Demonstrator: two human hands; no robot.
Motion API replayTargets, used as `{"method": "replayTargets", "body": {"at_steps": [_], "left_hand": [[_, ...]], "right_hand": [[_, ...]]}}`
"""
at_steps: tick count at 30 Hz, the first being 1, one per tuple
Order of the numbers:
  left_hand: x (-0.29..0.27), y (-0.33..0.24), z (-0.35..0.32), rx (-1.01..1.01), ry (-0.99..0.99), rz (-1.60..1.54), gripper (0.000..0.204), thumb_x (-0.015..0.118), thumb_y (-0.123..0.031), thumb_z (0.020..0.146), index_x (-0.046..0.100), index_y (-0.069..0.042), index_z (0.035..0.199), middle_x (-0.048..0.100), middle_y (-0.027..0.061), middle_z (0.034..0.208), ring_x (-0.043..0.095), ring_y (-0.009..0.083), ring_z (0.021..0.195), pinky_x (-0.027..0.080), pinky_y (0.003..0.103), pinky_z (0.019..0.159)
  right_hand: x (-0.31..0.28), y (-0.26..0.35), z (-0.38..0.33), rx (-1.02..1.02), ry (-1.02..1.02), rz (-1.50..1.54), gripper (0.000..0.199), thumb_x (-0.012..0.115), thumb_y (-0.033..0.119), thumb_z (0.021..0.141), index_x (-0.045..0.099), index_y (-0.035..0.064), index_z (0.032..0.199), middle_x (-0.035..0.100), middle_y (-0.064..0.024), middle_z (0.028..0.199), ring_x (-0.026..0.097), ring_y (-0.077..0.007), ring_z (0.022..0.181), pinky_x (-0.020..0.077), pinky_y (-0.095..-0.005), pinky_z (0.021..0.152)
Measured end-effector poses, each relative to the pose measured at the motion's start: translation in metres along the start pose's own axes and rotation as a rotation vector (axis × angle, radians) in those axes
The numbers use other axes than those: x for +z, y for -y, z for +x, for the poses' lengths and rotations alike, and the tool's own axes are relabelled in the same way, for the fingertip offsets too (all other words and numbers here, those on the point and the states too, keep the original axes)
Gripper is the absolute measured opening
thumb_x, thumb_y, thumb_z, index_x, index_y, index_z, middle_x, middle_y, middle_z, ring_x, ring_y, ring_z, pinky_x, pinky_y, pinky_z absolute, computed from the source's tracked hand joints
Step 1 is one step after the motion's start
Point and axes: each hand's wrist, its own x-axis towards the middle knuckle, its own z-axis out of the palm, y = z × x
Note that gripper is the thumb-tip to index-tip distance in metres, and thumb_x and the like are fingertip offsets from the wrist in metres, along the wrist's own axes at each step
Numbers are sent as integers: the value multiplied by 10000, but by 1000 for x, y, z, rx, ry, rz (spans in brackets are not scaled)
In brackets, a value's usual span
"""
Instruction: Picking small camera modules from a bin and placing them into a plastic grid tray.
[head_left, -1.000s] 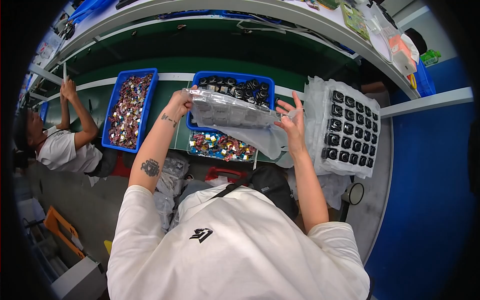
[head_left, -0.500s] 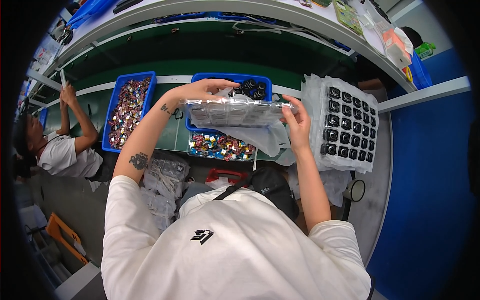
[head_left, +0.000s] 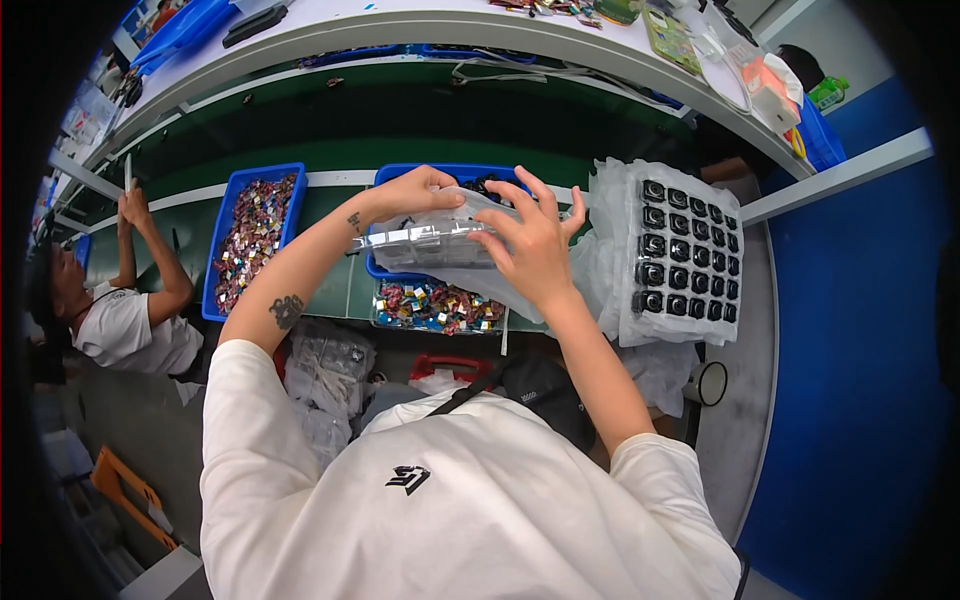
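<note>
A clear plastic tray (head_left: 425,247) with moulded compartments is tilted over the blue bin in front of me, with a thin translucent plastic bag (head_left: 440,272) around or against it. My left hand (head_left: 415,193) pinches the bag's upper edge between thumb and fingers. At the tray's right end is my right hand (head_left: 530,240), fingers spread, thumb and one finger against the plastic. Behind the tray, black round parts (head_left: 490,187) show in the blue bin (head_left: 400,172); the tray and hands hide most of them.
Small multicoloured parts fill a blue bin (head_left: 208,275) on the left and a clear tray (head_left: 440,306) near me. At right, a stacked tray (head_left: 625,325) holds rows of black parts. A shelf (head_left: 400,35) spans above; a co-worker (head_left: 140,320) sits at left.
The tray has dropped slightly and shifted left. My right hand has left its right edge and come inward with fingers spread; my left hand now grips the bag's edge.
</note>
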Motion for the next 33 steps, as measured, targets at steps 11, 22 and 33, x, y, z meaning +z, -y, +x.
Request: {"method": "replayTargets", "body": {"at_steps": [11, 22, 33], "left_hand": [[-18, 70, 33, -63, -265, 182, 239, 584, -233, 858, 653, -13, 918, 611, 48, 737, 538, 119, 708, 436, 288, 651], [6, 68, 32, -185, -162, -139, 212, 527, -200, 838, 577, -33, 960, 620, 51, 762, 625, 167, 691, 481, 284, 573], [-11, 20, 15, 291, 13, 8, 187, 469, 1, 845, 596, -29, 979, 642, 23, 782, 526, 59, 632, 447, 225, 582]], "right_hand": [[0, 2, -20, -5, -38, 60, 135, 708, 258, 735, 654, 192, 839, 555, 82, 764, 515, -123, 803, 244, -415, 864], [-8, 13, -41, -17, -39, 42, 189, 726, 238, 714, 669, 198, 889, 558, 77, 781, 514, -120, 782, 250, -399, 834], [16, -14, 7, 27, -61, 38, 163, 711, 265, 733, 672, 204, 878, 529, 62, 706, 489, -144, 728, 263, -382, 803]]}}
